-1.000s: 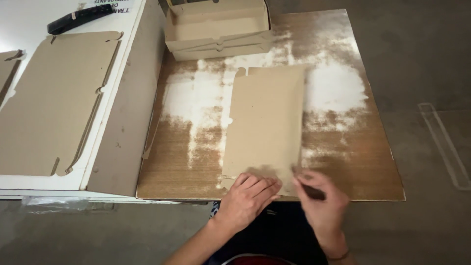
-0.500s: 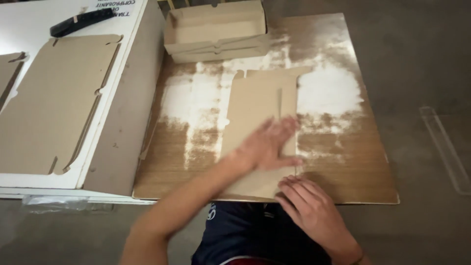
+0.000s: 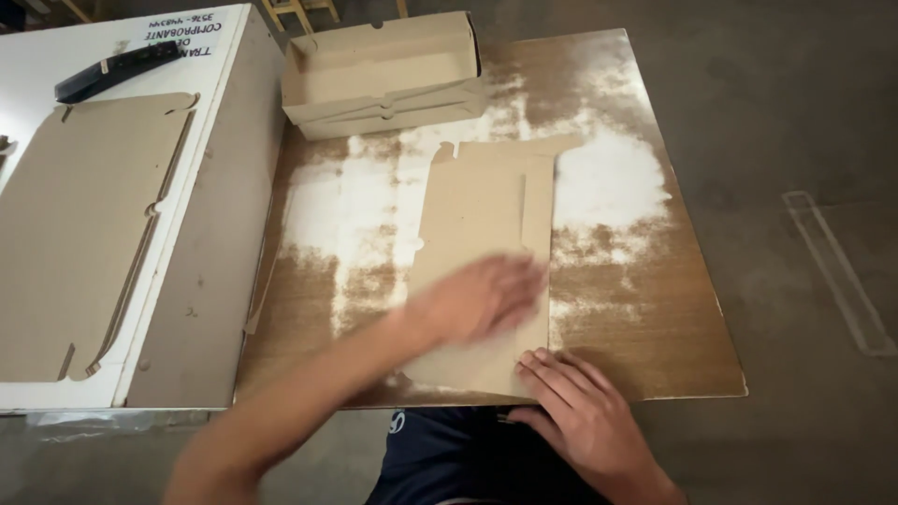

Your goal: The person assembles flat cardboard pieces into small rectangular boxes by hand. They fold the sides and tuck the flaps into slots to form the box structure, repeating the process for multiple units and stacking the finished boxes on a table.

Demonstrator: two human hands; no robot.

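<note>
A flat die-cut cardboard blank (image 3: 482, 210) lies lengthwise on a worn wooden board (image 3: 645, 309) with white patches. My left hand (image 3: 482, 297), blurred by motion, lies flat on the blank's lower half with its fingers spread and pointing right. My right hand (image 3: 575, 407) presses its fingertips on the blank's near right corner at the board's front edge. Neither hand grips anything. The blank's right strip shows a long fold line.
Folded shallow cardboard boxes (image 3: 383, 73) are stacked at the board's far edge. To the left a white table (image 3: 220, 103) carries a stack of flat blanks (image 3: 79, 234) and a dark tool (image 3: 117, 67). Grey floor with a clear strip (image 3: 837, 271) lies to the right.
The blank now lies flatter with its right strip folded. My left hand has slid from its middle toward the near end. My right hand has stayed at the front corner.
</note>
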